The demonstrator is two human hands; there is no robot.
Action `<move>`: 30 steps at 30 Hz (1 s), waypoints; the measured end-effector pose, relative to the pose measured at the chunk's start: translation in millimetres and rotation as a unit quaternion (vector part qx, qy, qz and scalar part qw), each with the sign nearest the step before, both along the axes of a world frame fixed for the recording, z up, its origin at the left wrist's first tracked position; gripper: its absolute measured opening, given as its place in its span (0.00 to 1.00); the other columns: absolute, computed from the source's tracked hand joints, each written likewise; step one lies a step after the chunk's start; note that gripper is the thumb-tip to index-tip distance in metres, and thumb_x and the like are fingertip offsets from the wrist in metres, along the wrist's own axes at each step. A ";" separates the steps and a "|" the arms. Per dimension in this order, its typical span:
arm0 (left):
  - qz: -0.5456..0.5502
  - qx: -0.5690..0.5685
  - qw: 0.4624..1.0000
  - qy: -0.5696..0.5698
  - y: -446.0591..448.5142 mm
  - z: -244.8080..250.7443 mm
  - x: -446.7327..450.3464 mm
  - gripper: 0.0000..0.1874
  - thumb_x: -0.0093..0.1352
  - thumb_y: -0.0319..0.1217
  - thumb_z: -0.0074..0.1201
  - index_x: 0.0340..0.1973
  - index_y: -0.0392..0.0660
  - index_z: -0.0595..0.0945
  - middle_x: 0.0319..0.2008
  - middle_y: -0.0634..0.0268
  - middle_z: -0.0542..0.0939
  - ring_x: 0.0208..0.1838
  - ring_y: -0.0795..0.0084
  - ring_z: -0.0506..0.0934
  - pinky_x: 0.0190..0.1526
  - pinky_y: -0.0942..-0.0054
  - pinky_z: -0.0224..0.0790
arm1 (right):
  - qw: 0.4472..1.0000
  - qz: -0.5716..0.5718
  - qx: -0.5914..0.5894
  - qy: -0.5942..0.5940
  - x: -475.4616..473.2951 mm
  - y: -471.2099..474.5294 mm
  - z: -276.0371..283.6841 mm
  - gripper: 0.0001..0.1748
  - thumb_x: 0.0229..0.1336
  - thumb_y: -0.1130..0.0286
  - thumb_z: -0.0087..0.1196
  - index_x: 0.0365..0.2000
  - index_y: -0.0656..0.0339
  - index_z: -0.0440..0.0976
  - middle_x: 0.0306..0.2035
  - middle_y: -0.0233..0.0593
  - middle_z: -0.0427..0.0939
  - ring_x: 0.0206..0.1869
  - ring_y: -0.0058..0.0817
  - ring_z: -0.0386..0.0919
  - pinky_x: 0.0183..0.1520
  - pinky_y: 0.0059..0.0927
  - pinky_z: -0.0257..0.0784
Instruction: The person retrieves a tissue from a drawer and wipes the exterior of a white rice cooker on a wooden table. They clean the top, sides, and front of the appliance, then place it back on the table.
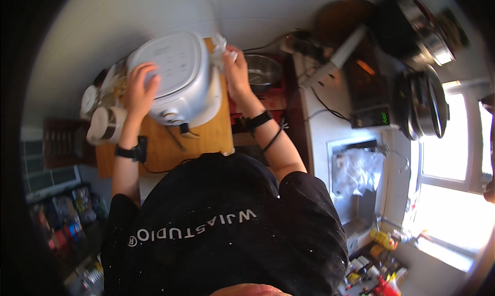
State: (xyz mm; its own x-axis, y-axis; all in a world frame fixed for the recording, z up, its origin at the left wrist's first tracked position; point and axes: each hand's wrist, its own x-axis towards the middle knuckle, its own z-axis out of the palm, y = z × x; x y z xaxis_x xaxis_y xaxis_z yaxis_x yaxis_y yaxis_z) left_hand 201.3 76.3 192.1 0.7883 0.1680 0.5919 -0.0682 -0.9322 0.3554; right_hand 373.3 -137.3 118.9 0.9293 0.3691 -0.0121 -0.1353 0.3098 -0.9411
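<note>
A white air fryer [166, 69] with a front knob stands on a light wooden surface [162, 141] before me. My left hand [141, 89] is at the fryer's left side, fingers over the lid's edge; whether it presses on the lid is unclear. At the fryer's other side, my right hand [236, 69] has its fingers around a crumpled whitish piece [219, 43], thin like tissue or plastic film. Behind the fryer's right side, a pale rounded item [210, 102] partly shows on the wood.
White-lidded jars [104, 122] stand left of the fryer. Beyond my right hand sits a metal bowl [263, 71]. Cables cross the counter [325, 118] near a microwave oven [367, 91]. A clear plastic bag [357, 170] lies in the sink [350, 214] at right.
</note>
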 end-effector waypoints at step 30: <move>0.033 -0.021 0.999 0.035 -5.9 5.2 2.0 0.13 0.66 0.31 0.57 0.46 0.46 0.81 0.54 0.65 0.78 0.58 0.60 0.73 0.61 0.63 0.63 | 0.986 -0.127 -0.106 -0.009 -75.3 23.3 -79.6 0.21 0.66 0.72 0.40 0.55 0.74 0.69 0.53 0.63 0.74 0.57 0.54 0.72 0.63 0.40 0.64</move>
State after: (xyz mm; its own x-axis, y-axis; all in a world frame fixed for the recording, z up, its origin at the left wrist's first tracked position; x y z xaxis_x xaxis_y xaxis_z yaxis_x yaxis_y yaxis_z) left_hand 203.3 70.4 197.4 0.8134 0.2448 0.5277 0.0192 -0.9179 0.3963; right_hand 298.0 -114.0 39.3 0.9923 0.1148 -0.0472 -0.0619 0.1277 -0.9899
